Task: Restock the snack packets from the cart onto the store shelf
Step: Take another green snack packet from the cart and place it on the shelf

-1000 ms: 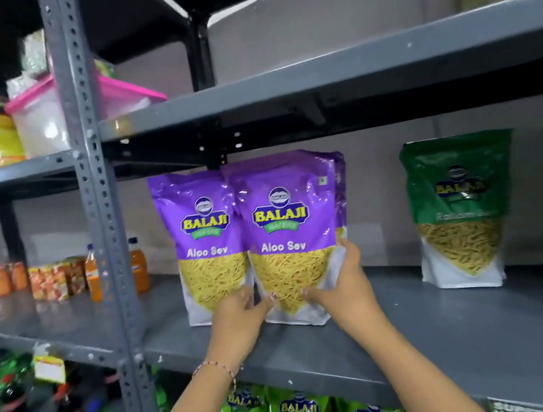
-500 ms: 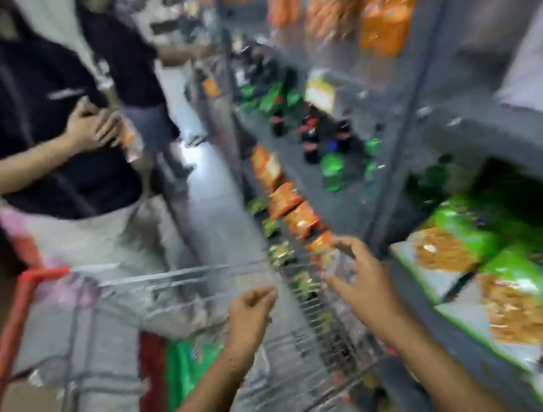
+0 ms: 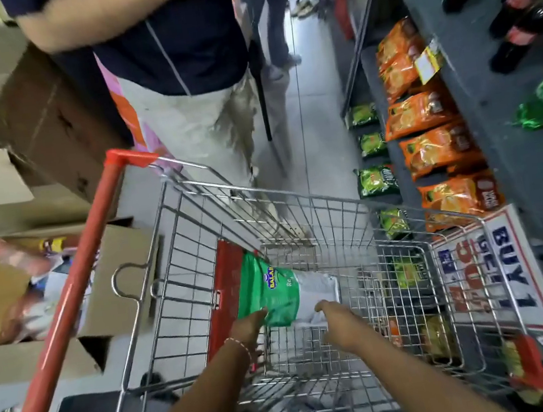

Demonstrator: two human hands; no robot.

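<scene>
A wire shopping cart (image 3: 344,217) with a red handle (image 3: 68,301) stands below me. One green and white snack packet (image 3: 276,293) lies flat on the cart's bottom. My left hand (image 3: 250,329) is down inside the cart with its fingertips touching the packet's near left edge. My right hand (image 3: 335,322) reaches to the packet's near right corner, fingers spread. Neither hand has closed around the packet. The grey store shelf (image 3: 470,51) runs along the right.
A person (image 3: 182,62) in a dark shirt stands just beyond the cart. Cardboard boxes (image 3: 9,112) are stacked on the left. Orange packets (image 3: 426,137) and small green packets (image 3: 377,181) fill the low shelves, soda bottles (image 3: 514,11) stand higher. A printed sign (image 3: 492,270) hangs on the cart's right side.
My hands let go of the purple packets on the shelf. My view swung left and down to the cart, and both hands dropped into it onto the green packet.
</scene>
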